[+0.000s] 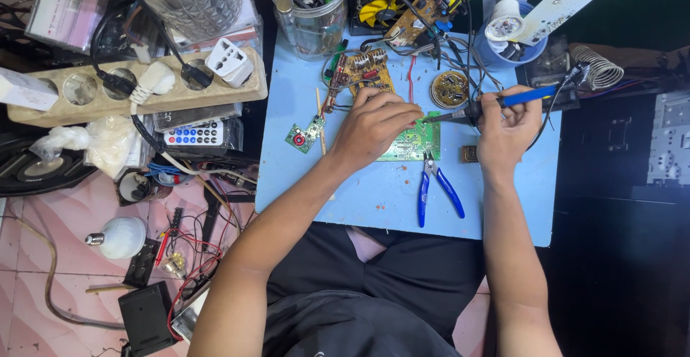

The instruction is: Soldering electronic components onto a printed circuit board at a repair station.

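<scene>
The green circuit board (415, 144) lies flat near the middle of the light-blue tabletop (374, 192), and the tip of the blue-handled soldering iron (496, 104) meets its upper edge. The left hand (374, 123) presses down on the board's left part, fingers curled over it, and its fingertips sit just beside the hot tip; a small slip of the board or the iron could, I judge, burn them. The right hand (509, 131) is clenched round the iron's handle like a pen. The iron's dark cord (560, 91) runs off toward the tabletop's far right corner, and a tug on it there could jerk the tip across the board and smear solder between joints. Holding the tip too long in one place may lift a pad.

The board itself is a small rectangle, bright green with pale printed markings, largely hidden under the left hand; whether any parts stand on it I cannot tell.

Blue-handled pliers (437, 188) lie just in front of the board, jaws toward it, close enough to be knocked by a wrist. A smaller green board (303, 136) lies near the left edge. Toward the far edge sit a brown board with coils (363, 72), a round board (450, 88) and a tangle of loose wires (424, 48) that could snag the iron. A coiled iron stand (598, 68) rests off the far right corner, and a clear jar of tools (313, 12) stands at the far left corner.
</scene>
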